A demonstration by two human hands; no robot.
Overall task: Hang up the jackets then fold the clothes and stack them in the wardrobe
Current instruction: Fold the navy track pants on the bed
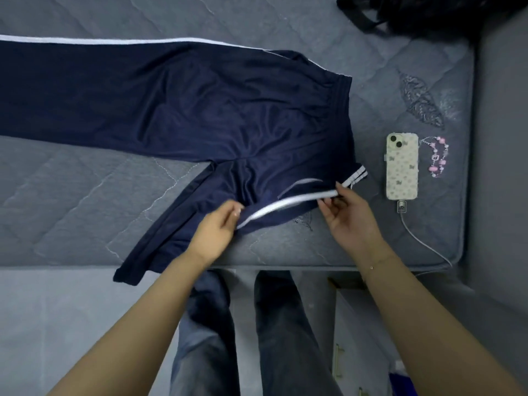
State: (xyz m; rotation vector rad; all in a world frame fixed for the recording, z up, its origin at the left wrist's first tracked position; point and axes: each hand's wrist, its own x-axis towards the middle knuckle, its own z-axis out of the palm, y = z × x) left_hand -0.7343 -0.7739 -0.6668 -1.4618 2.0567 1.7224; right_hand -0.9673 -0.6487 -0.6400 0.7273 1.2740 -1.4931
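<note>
Trousers: where the grey quilted mattress (85, 201) meets its near edge, navy satin track trousers with white side stripes (177, 104) lie flat, one leg hanging over that edge.
Left hand (214, 232): pinches the near leg's striped seam.
Right hand (348, 212): pinches the same seam by the waistband.
Phone: floral-cased phone (402, 167), near the right edge.

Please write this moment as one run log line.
step: folding | item: navy blue track pants with white side stripes on grey quilted mattress | left hand, right hand: pinch striped edge
</note>
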